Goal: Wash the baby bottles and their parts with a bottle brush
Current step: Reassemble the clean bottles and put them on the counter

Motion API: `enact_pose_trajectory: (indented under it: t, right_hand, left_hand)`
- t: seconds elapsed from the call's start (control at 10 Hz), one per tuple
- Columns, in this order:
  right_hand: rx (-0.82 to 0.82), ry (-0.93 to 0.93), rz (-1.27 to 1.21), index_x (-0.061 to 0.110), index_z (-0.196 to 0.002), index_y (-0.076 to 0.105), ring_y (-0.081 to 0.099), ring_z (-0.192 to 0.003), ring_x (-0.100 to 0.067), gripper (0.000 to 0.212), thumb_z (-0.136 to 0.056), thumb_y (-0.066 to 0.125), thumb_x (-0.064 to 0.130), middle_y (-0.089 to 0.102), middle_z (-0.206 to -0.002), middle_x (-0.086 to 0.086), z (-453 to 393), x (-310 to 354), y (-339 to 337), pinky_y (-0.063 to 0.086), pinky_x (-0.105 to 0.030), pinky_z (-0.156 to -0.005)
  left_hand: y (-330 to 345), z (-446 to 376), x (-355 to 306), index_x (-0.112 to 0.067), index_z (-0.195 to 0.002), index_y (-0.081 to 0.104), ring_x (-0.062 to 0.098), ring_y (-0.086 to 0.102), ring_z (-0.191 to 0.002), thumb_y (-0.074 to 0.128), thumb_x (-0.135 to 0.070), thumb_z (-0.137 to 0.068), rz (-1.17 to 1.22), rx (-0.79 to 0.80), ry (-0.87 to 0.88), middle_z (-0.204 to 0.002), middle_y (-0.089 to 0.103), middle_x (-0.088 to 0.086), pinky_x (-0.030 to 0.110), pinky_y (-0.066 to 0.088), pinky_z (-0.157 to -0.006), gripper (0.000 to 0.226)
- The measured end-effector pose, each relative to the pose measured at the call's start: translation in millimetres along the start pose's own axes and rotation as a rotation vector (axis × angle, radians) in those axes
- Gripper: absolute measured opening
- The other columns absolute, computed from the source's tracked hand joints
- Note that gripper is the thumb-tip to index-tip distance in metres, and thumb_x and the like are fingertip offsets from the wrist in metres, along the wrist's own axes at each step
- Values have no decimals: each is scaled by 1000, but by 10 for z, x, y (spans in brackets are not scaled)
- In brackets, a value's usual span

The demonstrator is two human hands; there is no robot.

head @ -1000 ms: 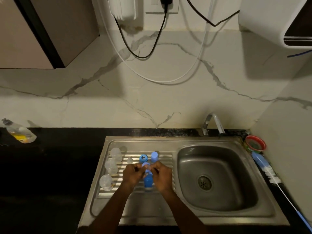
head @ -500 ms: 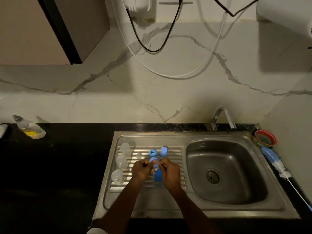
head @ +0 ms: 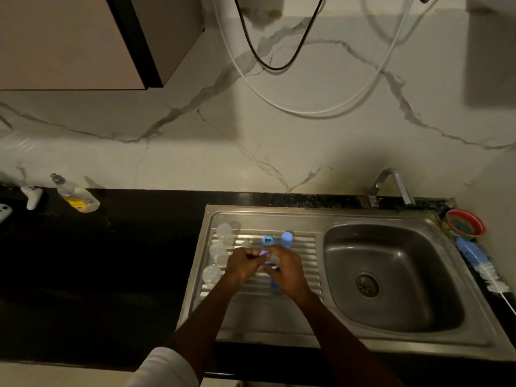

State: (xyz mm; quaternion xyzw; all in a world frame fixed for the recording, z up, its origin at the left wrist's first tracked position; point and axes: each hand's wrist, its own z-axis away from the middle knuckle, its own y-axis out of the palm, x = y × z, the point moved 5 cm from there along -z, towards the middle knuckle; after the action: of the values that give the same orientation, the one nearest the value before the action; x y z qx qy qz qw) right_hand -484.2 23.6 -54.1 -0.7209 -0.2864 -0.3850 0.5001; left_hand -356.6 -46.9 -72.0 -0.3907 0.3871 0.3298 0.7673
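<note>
Both hands meet over the ribbed drainboard (head: 304,263) of the steel sink: the left hand (head: 242,264) and right hand (head: 285,270) pinch a small clear bottle part (head: 272,258) between curled fingertips, just in front of a blue ring (head: 268,241) and a blue cap (head: 286,238). Clear bottles (head: 220,248) stand along the drainboard's left edge. The blue-handled bottle brush (head: 474,259) lies on the counter right of the basin (head: 391,277), well apart from the hands.
</note>
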Motion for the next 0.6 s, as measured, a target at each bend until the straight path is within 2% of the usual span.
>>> enact_pose_trajectory:
  t: [0.1, 0.2, 0.3, 0.4, 0.5, 0.6]
  right_hand:
    - [-2, -9, 62, 3, -103, 75, 71, -91, -24, 16, -87, 73, 0, 75, -96, -9, -84, 40, 27, 45, -14, -82]
    - [-109, -32, 156, 4, -121, 69, 60, -106, -13, 34, -87, 71, -2, 65, -119, -13, -113, 125, -38, 32, 0, -91]
    - [0, 49, 185, 13, -130, 64, 52, -116, -12, 37, -94, 62, 5, 54, -133, -8, -135, 26, 26, 38, -11, -95]
    - [140, 161, 260, 11, -129, 64, 54, -118, -27, 37, -93, 60, 3, 58, -129, -12, -73, -149, 117, 39, -26, -96]
    - [78, 129, 254, 8, -126, 65, 59, -114, -27, 33, -94, 64, 6, 62, -125, -12, -30, -112, 130, 43, -29, -95]
    - [97, 110, 236, 4, -121, 68, 64, -108, -27, 29, -92, 67, 5, 68, -116, -13, 25, -89, 186, 48, -32, -93]
  left_hand:
    - [-214, 28, -65, -12, -83, 80, 10, 69, -74, 76, -40, -89, -322, -107, 171, -77, 76, 1, 27, 52, -76, 28]
    - [-533, 176, -44, -23, -86, 72, 2, 64, -76, 72, -36, -91, -304, -417, 336, -81, 70, -11, 25, 53, -70, 14]
    - [-752, 303, 217, -25, -112, 62, 13, 57, -100, 71, -47, -89, -535, -642, 225, -110, 60, -4, 33, 55, -73, 33]
    - [-815, 286, 532, -15, -133, 48, 31, 47, -120, 75, -62, -78, -751, -589, -24, -134, 46, 11, 43, 53, -87, 77]
    - [-775, 221, 714, -13, -142, 36, 35, 44, -130, 74, -71, -73, -755, -419, -192, -143, 37, 14, 47, 51, -96, 97]
    - [-736, 193, 800, -19, -147, 33, 32, 48, -130, 75, -63, -79, -746, -313, -195, -142, 41, 12, 45, 51, -97, 92]
